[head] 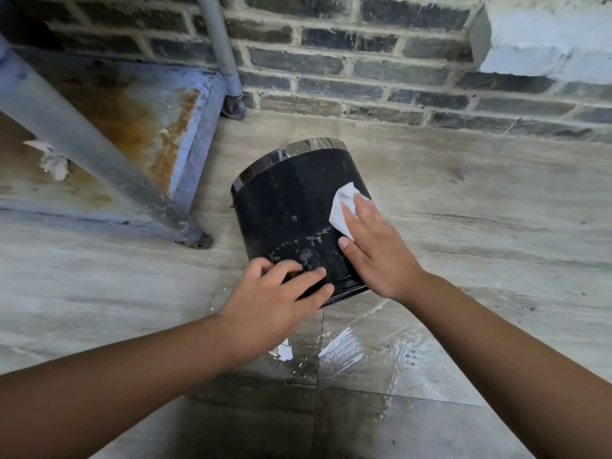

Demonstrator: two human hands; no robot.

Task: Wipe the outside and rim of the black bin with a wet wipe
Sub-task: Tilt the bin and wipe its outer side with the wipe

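Observation:
A round black bin (291, 200) lies on its side on the tiled floor, its shiny rim (288, 154) turned away from me toward the brick wall. White streaks and water drops mark its near wall. My left hand (275, 296) rests on the bin's near end, fingers curled over its base edge, holding it still. My right hand (374, 246) lies flat on the bin's right flank and presses a white wet wipe (342, 207) against it. Part of the wipe is hidden under my fingers.
A rusty grey metal frame (139, 127) with a slanted leg (99, 154) stands to the left of the bin. A vertical pipe (225, 61) runs down the brick wall (364, 67) behind. A wet puddle (347, 352) shines on the floor close to me.

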